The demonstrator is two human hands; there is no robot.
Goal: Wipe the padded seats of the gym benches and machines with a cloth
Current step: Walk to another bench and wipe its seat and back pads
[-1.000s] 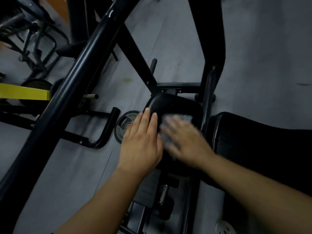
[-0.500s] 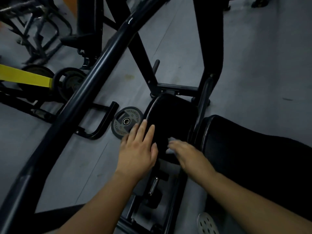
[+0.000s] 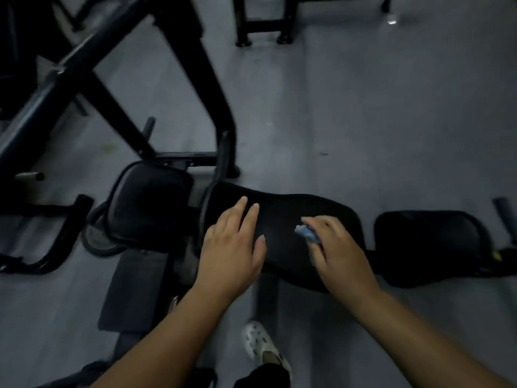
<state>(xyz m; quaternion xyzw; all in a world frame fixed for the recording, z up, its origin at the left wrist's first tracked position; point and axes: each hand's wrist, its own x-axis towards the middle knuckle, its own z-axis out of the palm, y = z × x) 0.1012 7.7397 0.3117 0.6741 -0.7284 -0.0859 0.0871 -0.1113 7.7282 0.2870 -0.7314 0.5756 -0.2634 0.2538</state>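
The long black padded seat (image 3: 282,219) was dull and dark, its long axis running left to right between a smaller pad (image 3: 148,203) and another pad (image 3: 430,242). The left hand (image 3: 232,247) lay flat, fingers spread, on it. The right hand (image 3: 338,247) pinched a blue cloth (image 3: 306,233) against it. Grey floor (image 3: 363,107) lay open beyond its far edge.

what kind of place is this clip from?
Almost certainly a gym floor. A padded black bench runs in sections under both hands, heavy black steel machine frames stand on grey flooring, and a weight plate lies beside the small pad. The right hand holds a blue cloth.
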